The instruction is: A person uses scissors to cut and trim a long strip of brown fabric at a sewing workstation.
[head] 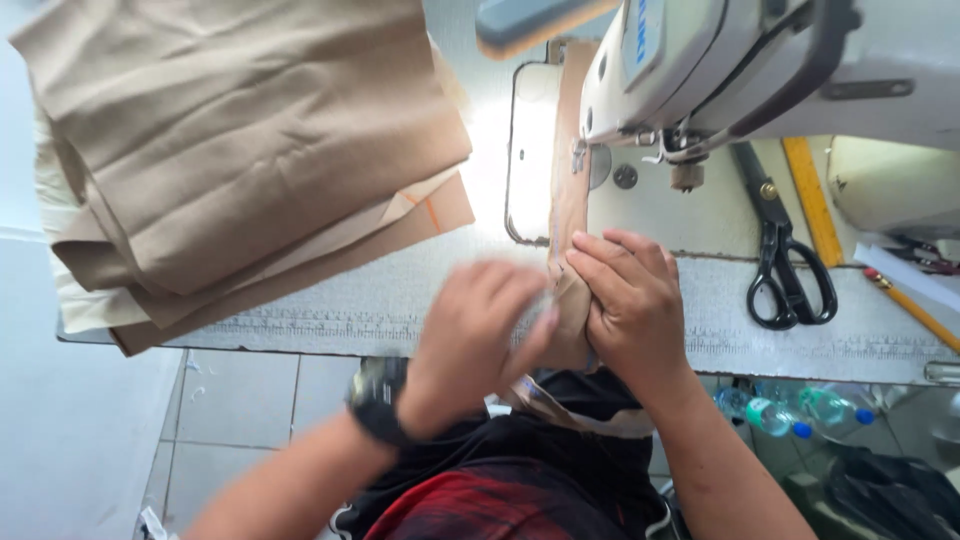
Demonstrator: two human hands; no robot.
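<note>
Pressing down on a narrow tan fabric strip [568,215], the right hand [630,305] lies flat, fingers [610,262] extended on the cloth. Left hand [480,330], blurred, touches the strip's near end; whether its fingers grip cannot be told. Strip runs across the desk [400,300] to the sewing machine [720,70] needle. Stacked tan fabric pieces [240,150] lie left; black scissors [785,260] right.
</note>
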